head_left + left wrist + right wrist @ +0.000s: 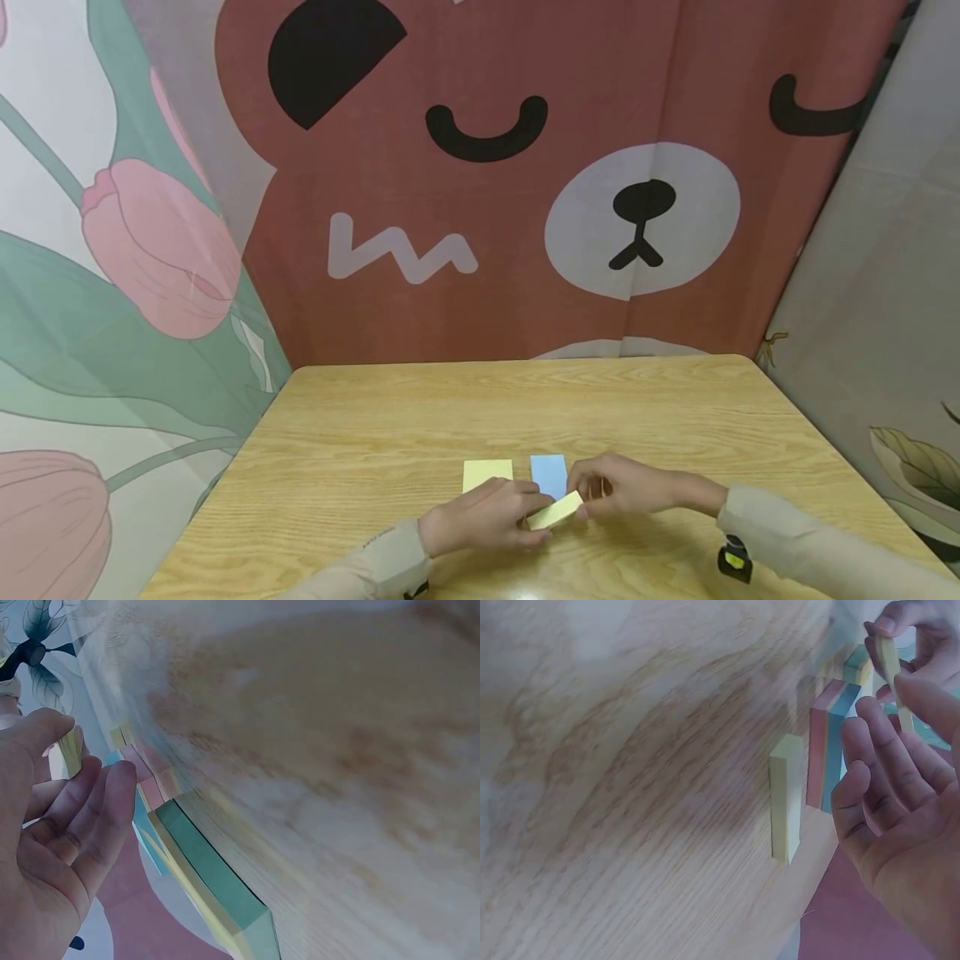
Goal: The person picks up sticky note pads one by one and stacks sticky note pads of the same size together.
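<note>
My left hand (491,512) pinches a small, narrow yellow sticky-note pad (555,511) between thumb and fingers, tilted over the near part of the table. At the pad's other end, the thumb and fingertips of my right hand (626,485) grip it; in the right wrist view the thumb lies against the strip (890,664). Just beyond the hands are a yellow pad (487,472), partly covered by my left hand, and a blue pad (549,473). The right wrist view shows pink and blue layers (832,742) stacked together. Green lies over yellow (214,862) in the left wrist view.
A separate pale yellow block (785,799) sits on the wood-grain table (375,417) beside the pink and blue stack. Behind the table hangs a bear-print cloth (510,217), with flower-print cloth (150,250) at the left.
</note>
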Demonstrator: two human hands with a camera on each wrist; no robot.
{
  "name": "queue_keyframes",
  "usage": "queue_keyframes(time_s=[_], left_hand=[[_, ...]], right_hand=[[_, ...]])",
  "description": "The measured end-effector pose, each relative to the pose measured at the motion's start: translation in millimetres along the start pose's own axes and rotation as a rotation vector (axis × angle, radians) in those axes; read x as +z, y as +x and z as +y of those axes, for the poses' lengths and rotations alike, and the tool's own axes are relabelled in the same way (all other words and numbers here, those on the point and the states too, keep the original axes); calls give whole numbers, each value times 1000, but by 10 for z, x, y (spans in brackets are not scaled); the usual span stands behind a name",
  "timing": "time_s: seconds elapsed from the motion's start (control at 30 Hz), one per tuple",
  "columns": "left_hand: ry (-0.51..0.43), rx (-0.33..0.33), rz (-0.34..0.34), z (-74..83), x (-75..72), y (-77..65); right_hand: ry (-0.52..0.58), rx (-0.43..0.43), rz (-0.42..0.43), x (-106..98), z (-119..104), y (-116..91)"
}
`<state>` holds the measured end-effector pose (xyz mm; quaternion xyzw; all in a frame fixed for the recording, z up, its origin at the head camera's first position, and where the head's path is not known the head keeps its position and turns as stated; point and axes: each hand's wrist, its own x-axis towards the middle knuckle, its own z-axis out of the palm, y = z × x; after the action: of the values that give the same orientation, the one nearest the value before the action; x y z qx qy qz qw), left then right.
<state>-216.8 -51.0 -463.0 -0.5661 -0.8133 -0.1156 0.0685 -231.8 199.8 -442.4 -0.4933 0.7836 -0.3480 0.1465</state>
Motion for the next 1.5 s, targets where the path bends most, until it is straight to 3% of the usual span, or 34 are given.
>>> queue_keyframes(time_s=[0.33,0.57,1.07,1.5], left_hand=[[21,-10,-21,-6,-5,-6],[13,24,-14,-22,7,-6],[3,86,-71,14,15,2],[13,107,-62,47,8,22]], right_hand=[[187,26,6,-27,-40,35],[245,14,8,-50,-51,35],[274,-18,4,-64,-16,17],[151,-2,15,-93,69,-45]])
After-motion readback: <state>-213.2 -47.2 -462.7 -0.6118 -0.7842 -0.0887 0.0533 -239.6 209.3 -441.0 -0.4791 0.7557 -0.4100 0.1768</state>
